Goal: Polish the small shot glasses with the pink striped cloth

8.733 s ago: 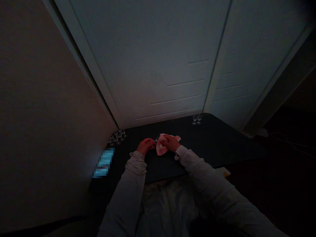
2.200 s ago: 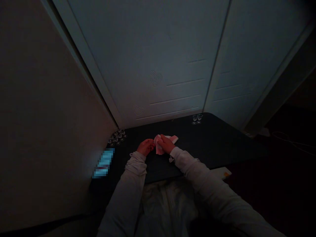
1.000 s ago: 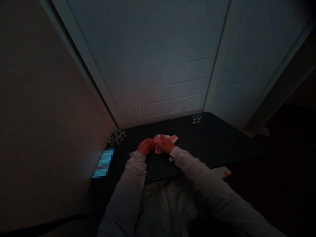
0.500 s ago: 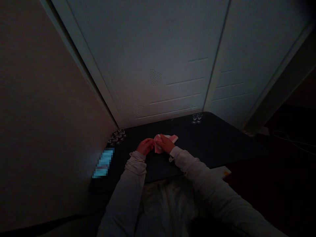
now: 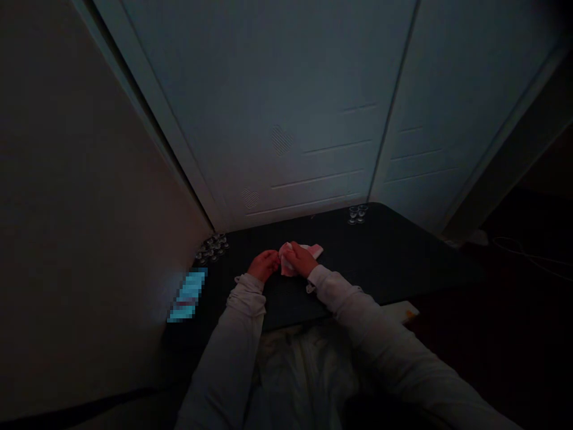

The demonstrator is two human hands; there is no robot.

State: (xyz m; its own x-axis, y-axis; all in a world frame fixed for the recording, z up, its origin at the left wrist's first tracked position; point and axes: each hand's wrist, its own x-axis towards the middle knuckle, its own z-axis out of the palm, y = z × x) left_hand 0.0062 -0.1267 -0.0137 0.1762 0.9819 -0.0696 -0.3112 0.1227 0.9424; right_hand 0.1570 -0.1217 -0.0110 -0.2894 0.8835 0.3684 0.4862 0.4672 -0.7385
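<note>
The room is dim. On a dark table [image 5: 385, 257] my right hand [image 5: 301, 260] is closed around a pink cloth [image 5: 313, 250], which bunches under its fingers. My left hand [image 5: 264, 265] sits just left of it with the fingers curled; what they pinch is too small and dark to name. The two hands nearly touch. Both arms wear pale long sleeves.
Several small clear glasses [image 5: 212, 248] cluster at the table's far left corner, and two more [image 5: 357, 214] stand at the far edge by the white doors [image 5: 313, 119]. A glowing blue screen [image 5: 188, 295] lies at the left. A wall closes the left side.
The pink cloth has been gathered smaller and drawn slightly left under my right hand since the earliest frame. Over the last second the hands barely moved.
</note>
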